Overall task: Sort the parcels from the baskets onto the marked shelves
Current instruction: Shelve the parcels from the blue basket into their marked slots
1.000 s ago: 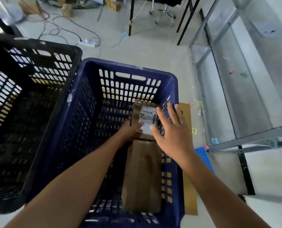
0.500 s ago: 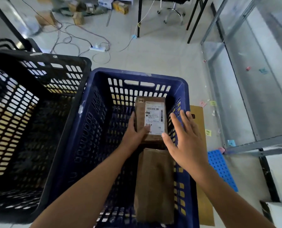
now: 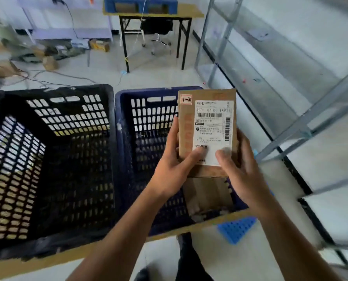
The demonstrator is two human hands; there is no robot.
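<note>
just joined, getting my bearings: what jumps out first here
A cardboard parcel is held up at centre by the left hand and right hand, its 1-2 tag facing the camera. Below sits a blue basket holding another parcel, a black basket on its left, metal shelves on the right.

A stockroom or workshop: bare metal shelving (image 3: 290,82), plastic crates (image 3: 53,159), floor cables (image 3: 47,76), folding table (image 3: 153,15).
</note>
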